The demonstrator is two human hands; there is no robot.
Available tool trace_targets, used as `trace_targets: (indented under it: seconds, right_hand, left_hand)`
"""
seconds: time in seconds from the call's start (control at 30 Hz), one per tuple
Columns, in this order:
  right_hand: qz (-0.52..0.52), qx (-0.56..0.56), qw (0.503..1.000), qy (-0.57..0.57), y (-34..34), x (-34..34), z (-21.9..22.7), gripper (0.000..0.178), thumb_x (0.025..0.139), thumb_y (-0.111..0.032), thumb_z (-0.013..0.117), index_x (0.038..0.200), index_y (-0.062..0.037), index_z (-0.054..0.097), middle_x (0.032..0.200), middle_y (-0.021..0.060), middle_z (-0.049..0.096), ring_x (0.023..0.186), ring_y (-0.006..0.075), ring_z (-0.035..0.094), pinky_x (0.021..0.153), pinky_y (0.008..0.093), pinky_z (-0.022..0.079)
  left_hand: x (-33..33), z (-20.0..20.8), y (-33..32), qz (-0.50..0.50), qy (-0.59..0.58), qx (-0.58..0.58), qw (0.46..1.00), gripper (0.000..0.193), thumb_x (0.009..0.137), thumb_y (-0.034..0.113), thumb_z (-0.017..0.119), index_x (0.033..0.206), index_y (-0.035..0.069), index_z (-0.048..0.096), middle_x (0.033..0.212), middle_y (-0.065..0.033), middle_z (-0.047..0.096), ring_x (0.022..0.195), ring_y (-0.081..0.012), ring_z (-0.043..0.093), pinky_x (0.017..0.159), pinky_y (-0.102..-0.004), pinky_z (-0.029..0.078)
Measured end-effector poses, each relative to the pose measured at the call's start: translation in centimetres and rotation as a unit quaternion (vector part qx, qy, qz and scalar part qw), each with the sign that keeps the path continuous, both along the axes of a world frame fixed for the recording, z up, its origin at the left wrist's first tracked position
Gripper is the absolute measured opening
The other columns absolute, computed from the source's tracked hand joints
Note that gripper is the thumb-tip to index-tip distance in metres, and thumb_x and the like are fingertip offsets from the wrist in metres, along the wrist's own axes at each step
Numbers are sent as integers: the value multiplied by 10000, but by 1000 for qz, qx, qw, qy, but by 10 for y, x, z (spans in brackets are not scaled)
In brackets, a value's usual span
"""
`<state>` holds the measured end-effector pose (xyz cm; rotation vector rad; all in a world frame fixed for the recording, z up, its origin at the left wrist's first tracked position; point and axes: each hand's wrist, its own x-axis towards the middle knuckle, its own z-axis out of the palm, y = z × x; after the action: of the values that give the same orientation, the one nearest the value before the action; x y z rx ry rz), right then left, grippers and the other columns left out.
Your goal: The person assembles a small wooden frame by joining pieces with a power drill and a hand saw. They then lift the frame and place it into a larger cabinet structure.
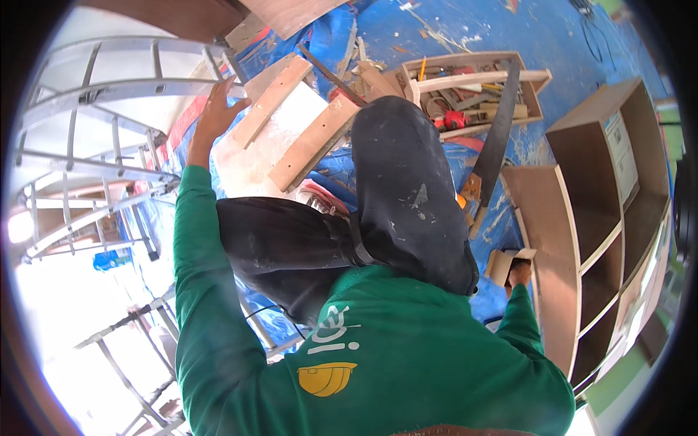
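My left hand (214, 116) is raised at the upper left, empty, with its thumb and fingers spread. It is beside an aluminium ladder (134, 89) and a pale board bearing two wooden strips, the farther strip (278, 100) and the nearer strip (314, 147). At the lower right, my right hand (520, 273) is at a small light-brown wooden or cardboard piece (500, 267). Its fingers are in shadow, so I cannot tell whether they grip it. A handsaw (502, 123) leans across an open wooden toolbox (472, 58), its wooden handle toward me.
A wooden shelf cabinet (596, 109) and an upright curved-looking panel (547, 225) stand on my right. Blue sheeting (436, 25) covers the floor, with wood scraps on it. Hand tools lie inside the toolbox. Another metal frame (109, 356) is at the lower left.
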<state>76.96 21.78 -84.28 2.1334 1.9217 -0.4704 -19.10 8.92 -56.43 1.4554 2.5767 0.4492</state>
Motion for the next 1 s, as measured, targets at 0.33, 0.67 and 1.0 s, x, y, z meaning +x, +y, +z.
trace_targets:
  seconds: [0.33,0.67,1.0]
  right_hand:
    - [-11,-46,996,-72,9,-9,36,343,981,-239,649,1200,19,703,1135,300,746,1112,512,698,986,577,561]
    - [207,136,965,88,48,-155,194,326,1060,-266,622,1151,36,702,1050,265,755,867,440,731,781,541,568]
    - [192,-100,737,640,47,-439,390,231,1092,-216,662,1123,8,709,919,37,699,725,110,652,651,243,505]
  left_hand:
    - [74,33,12,-22,-71,73,995,742,973,419,772,1570,64,511,1496,-216,599,1346,-333,612,1130,-464,487]
    - [217,127,64,-230,-65,219,946,425,1017,301,734,1380,86,687,1269,-146,730,1228,-332,668,1027,-424,552]
    - [322,114,73,-343,-96,353,865,391,804,-8,777,1178,94,730,1122,-64,712,1007,-298,720,847,-415,607]
